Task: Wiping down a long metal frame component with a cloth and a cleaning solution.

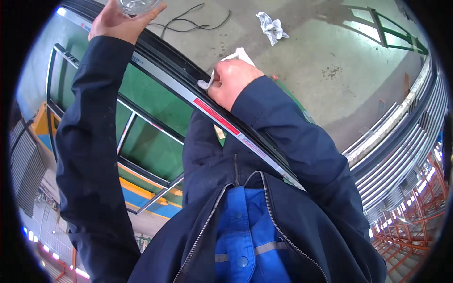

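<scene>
At the top left, my left hand (118,23) is wrapped round a clear, see-through container (138,5), partly cut off by the picture's edge, so I cannot tell whether it is a bottle or a cup. My right hand (231,82) is closed on a white cloth (243,55), pressing it to the upper side of a long black frame profile (165,56). A loose end of that cloth pokes out beside the thumb. The profile runs slantwise from upper left to lower right, with a silver film and a red label (217,115) along its near face.
A second crumpled white cloth (272,29) lies on the grey floor. Left of it is a black cable (200,26). Thinner black frames (151,120) sit over a green surface at the left. Stacked silver profiles (401,165) stand at the right, below a green metal stand (380,28).
</scene>
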Motion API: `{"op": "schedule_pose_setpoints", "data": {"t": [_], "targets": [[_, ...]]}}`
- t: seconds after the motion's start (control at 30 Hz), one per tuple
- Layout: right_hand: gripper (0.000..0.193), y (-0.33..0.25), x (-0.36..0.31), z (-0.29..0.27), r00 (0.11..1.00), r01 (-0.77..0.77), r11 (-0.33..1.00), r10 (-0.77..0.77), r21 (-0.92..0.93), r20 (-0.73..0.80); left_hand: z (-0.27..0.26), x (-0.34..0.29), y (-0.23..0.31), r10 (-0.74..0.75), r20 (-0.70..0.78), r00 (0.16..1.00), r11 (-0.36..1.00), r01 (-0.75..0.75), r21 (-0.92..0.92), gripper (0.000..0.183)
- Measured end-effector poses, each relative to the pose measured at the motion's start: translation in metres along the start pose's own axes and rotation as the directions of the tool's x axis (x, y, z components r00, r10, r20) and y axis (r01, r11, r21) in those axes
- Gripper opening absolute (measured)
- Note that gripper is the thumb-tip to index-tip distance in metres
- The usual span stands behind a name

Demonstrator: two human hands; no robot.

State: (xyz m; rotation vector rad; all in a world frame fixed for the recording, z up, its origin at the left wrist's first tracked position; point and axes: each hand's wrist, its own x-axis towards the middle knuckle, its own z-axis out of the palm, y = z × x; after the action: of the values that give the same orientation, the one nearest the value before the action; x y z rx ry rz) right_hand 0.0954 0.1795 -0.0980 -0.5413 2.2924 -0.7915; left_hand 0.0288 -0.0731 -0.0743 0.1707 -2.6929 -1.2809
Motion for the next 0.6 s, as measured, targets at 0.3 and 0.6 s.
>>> {"op": "schedule_pose_setpoints", "data": {"t": [0.3,0.6], "targets": [[0.025,0.028,-0.065,0.006,0.992,-0.085,0.995,0.088,0.045,-0.09,0.0,0.007,-0.006,0.031,-0.011,0.999,0.995,-0.03,0.092,0.06],[0.025,-0.003,-0.011,0.004,0.993,-0.114,0.978,0.114,0.174,0.008,-0.006,0.0,-0.022,-0.08,0.026,0.996,0.972,0.084,-0.22,0.065]]}}
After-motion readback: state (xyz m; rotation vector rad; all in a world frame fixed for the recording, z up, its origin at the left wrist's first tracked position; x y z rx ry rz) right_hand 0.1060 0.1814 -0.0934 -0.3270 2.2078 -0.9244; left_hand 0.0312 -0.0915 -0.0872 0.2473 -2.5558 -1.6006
